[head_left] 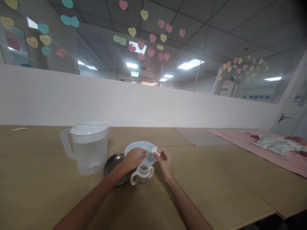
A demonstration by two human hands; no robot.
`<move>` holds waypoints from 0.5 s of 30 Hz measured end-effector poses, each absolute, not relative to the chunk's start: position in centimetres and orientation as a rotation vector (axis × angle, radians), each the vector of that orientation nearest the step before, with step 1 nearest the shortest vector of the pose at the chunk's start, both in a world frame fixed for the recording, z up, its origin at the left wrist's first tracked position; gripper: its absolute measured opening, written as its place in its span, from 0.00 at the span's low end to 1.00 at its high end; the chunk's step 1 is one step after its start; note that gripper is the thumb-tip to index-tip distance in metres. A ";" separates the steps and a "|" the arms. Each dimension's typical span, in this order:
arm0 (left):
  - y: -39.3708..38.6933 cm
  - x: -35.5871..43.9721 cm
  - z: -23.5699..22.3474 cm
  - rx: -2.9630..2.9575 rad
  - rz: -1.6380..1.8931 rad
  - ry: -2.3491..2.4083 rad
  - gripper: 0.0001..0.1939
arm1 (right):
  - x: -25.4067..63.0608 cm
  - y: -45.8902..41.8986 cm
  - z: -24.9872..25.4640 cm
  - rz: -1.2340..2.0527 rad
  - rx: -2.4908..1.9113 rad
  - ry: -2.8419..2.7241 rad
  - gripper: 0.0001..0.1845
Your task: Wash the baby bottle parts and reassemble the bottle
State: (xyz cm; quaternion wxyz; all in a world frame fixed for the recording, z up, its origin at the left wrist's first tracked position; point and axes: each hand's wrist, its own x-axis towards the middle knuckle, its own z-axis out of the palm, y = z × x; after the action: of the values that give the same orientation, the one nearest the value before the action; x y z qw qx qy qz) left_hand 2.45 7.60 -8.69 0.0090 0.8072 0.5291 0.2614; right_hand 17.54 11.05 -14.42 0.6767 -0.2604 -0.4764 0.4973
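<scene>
My right hand point(165, 162) grips a white bottle cap with a clear nipple point(157, 150), tilted to the right over a pale blue-white plate point(137, 144). Close to it on the left is my left hand point(133, 158), its fingers bent together over the plate. A thin line runs between its fingertips and the cap; what the fingers hold is too small to make out. Below both hands a clear baby bottle point(143, 179) with two white handles stands upright, its mouth uncovered. A round metal bowl point(110, 167) sits partly behind my left forearm.
A lidded translucent pitcher point(90, 153) of clear liquid stands on the wooden table point(48, 191) at left. At right a doll-like figure in patterned cloth point(278, 144) lies on a pink mat point(236, 140). A white wall point(144, 105) with windows above it rises behind the table.
</scene>
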 end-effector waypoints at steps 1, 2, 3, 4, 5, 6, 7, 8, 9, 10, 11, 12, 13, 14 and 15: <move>7.2 2.7 -8.3 2.501 0.886 1.571 0.17 | 17.5 11.0 -14.4 1.130 -0.575 -1.105 0.26; 6.8 3.1 -7.8 2.482 0.955 1.476 0.18 | 17.5 10.9 -14.3 1.143 -0.560 -1.134 0.27; 6.4 3.4 -7.5 2.468 1.016 1.384 0.19 | 17.5 10.8 -14.2 1.157 -0.541 -1.157 0.27; 6.0 3.7 -7.2 2.467 1.059 1.314 0.19 | 17.5 10.7 -14.1 1.170 -0.523 -1.176 0.27; 5.7 4.0 -7.1 2.483 1.078 1.280 0.20 | 17.5 10.6 -13.9 1.180 -0.506 -1.191 0.27; 5.5 4.2 -7.1 2.507 1.085 1.277 0.21 | 17.6 10.5 -13.8 1.188 -0.494 -1.205 0.27; 5.3 4.4 -7.2 2.534 1.083 1.300 0.21 | 17.6 10.5 -13.8 1.193 -0.488 -1.220 0.26; 5.2 4.6 -7.4 2.557 1.077 1.337 0.22 | 17.7 10.4 -13.7 1.196 -0.485 -1.236 0.25; 5.2 4.7 -7.6 2.578 1.069 1.380 0.22 | 17.7 10.4 -13.7 1.195 -0.486 -1.251 0.24; 5.2 4.8 -7.8 2.594 1.059 1.426 0.22 | 17.8 10.3 -13.6 1.189 -0.488 -1.263 0.22; 5.2 4.9 -7.9 2.605 1.047 1.473 0.21 | 17.8 10.3 -13.6 1.181 -0.491 -1.274 0.21; 5.2 5.0 -8.0 2.608 1.033 1.521 0.20 | 17.9 10.3 -13.6 1.175 -0.493 -1.282 0.20; 5.2 5.0 -7.9 2.606 1.015 1.563 0.19 | 17.9 10.3 -13.7 1.176 -0.496 -1.285 0.20; 5.2 5.0 -7.8 2.602 0.999 1.590 0.18 | 17.9 10.2 -13.7 1.187 -0.499 -1.282 0.19; 5.1 5.0 -7.5 2.600 0.986 1.597 0.17 | 17.9 10.2 -13.7 1.207 -0.501 -1.269 0.19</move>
State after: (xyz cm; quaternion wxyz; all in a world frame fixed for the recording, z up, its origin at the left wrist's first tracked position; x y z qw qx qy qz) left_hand 5.03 5.07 -7.52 -0.0322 0.8104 0.4978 0.3073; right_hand 17.95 10.19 -13.66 0.6132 -0.2172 -0.5504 0.5233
